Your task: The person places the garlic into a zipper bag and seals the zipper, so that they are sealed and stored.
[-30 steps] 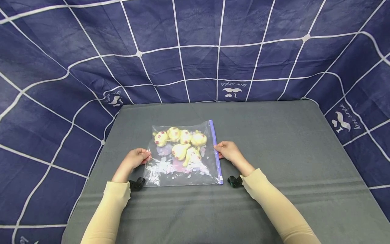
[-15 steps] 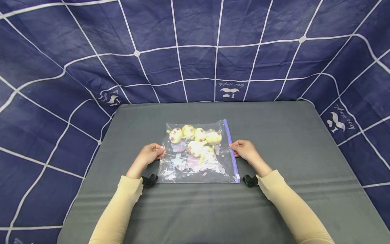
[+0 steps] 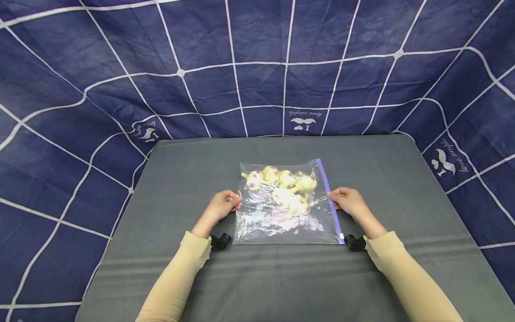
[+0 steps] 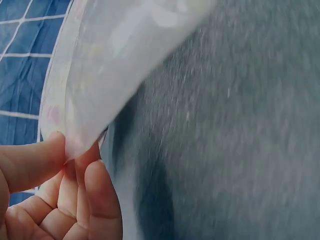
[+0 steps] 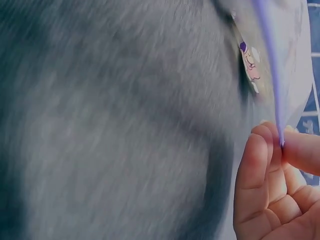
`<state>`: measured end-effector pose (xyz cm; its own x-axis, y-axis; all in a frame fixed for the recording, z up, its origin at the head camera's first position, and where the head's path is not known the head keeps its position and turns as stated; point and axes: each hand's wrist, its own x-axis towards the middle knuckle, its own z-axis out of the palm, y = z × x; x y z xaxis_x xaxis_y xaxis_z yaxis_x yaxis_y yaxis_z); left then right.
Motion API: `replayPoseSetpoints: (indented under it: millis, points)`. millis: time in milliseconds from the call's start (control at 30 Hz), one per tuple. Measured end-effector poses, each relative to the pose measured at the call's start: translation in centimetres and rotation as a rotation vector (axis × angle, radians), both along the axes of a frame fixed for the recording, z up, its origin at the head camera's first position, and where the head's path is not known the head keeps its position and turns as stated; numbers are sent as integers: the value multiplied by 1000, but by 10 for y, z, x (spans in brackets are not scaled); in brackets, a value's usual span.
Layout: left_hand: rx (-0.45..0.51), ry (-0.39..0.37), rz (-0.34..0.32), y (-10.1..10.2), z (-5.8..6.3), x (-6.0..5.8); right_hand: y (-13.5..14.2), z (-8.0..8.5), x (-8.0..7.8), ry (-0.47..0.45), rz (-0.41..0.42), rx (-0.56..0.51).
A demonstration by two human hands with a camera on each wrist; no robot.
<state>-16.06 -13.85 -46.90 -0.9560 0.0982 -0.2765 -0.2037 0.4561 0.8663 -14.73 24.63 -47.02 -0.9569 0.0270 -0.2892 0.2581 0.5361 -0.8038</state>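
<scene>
A clear zip bag point(image 3: 257, 228) with a purple zip strip point(image 3: 331, 199) along its right edge lies between the two hands. Inside are several pale yellow, bulb-shaped pieces point(image 3: 271, 174) with stubby ends and reddish marks; glare blurs some of them. Thumb and fingertips of my left hand point(image 3: 223, 205) pinch the bag's left edge. On the opposite side, my right hand point(image 3: 349, 202) pinches the purple strip about midway along. Both wrist views show the pinched edges raised off the grey cloth, and the plastic is drawn out between the hands.
Grey cloth point(image 3: 193, 161) covers the table around the bag. Dark blue curtains point(image 3: 261, 85) with white grid lines enclose the back and both sides. A dark wrist camera sits under each cuff, close to the bag's lower corners.
Both hands have moved to the right in the head view, carrying the bag with them. Their pinch on the two edges stays the same.
</scene>
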Motion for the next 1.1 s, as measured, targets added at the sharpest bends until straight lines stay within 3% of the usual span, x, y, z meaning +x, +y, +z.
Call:
replayPoseSetpoints:
  millis: [167, 400, 833, 933, 1100]
  points:
    - [0, -5, -7, 12, -1, 2, 11, -3, 4, 3, -19, 5]
    - [-12, -30, -9, 12, -5, 3, 15, -5, 1, -9, -3, 5]
    - [-21, -57, 23, 5, -12, 5, 21, -7, 1, -22, 36, -154]
    - [-94, 8, 39, 2, -9, 8, 21, -2, 5, 56, 13, -96]
    - [-258, 249, 111, 7, 7, 15, 8, 11, 19, 361, -120, 222]
